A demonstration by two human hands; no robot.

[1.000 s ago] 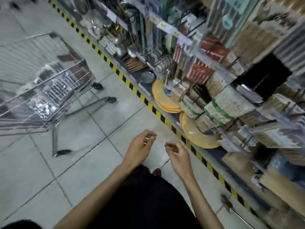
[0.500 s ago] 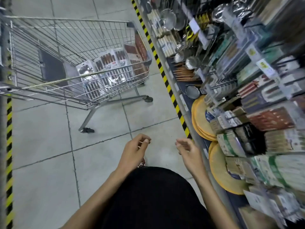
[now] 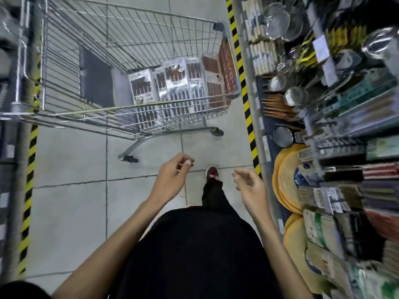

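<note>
Wire shopping cart [image 3: 129, 108] stands in the aisle ahead of the person. It holds cutlery packs [image 3: 177, 87] set on end at its near right corner, long axes upright. Left hand [image 3: 172, 180] is curled, thumb on forefinger; cannot tell if it holds anything. Right hand [image 3: 250, 186] is loosely curled, empty.

Print on the packs [image 3: 172, 87] and shelf tags [image 3: 321, 48] is too blurred to read.

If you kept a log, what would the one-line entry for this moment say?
place: shop aisle | left hand: curled, contents unclear | right hand: loose, empty | shopping cart: ahead, untouched, holding boxed packs | shelves: right
</note>
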